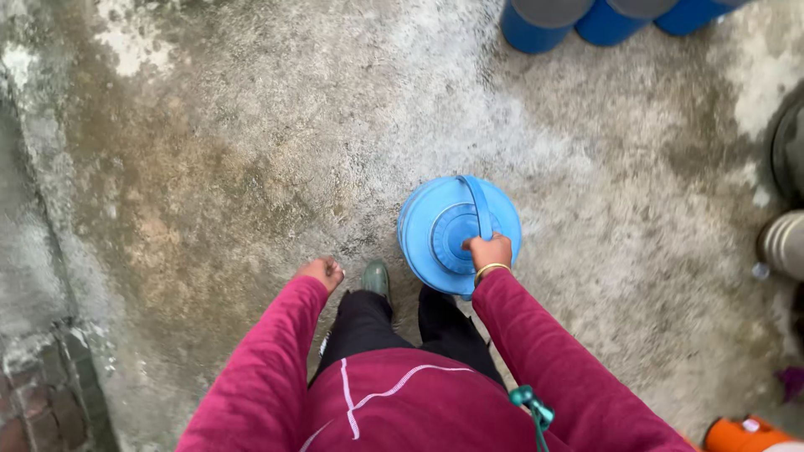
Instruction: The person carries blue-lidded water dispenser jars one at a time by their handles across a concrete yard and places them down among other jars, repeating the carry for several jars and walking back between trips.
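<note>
A round blue lidded container (pixel 435 228) with a blue carry handle (pixel 479 205) hangs just above the wet concrete floor in the head view. My right hand (pixel 490 250) is closed around the near end of that handle; a thin bangle sits on the wrist. My left hand (pixel 322 271) swings free to the left of my body, fingers curled with nothing in them. Both arms wear magenta sleeves. A dark green boot (pixel 376 278) shows below, between the hands.
Several blue barrels (pixel 536 25) stand at the top right. Dark round vessels (pixel 787 151) and a grey one (pixel 783 243) line the right edge. An orange object (pixel 745 435) sits at the bottom right. A brick edge (pixel 42 393) borders the bottom left.
</note>
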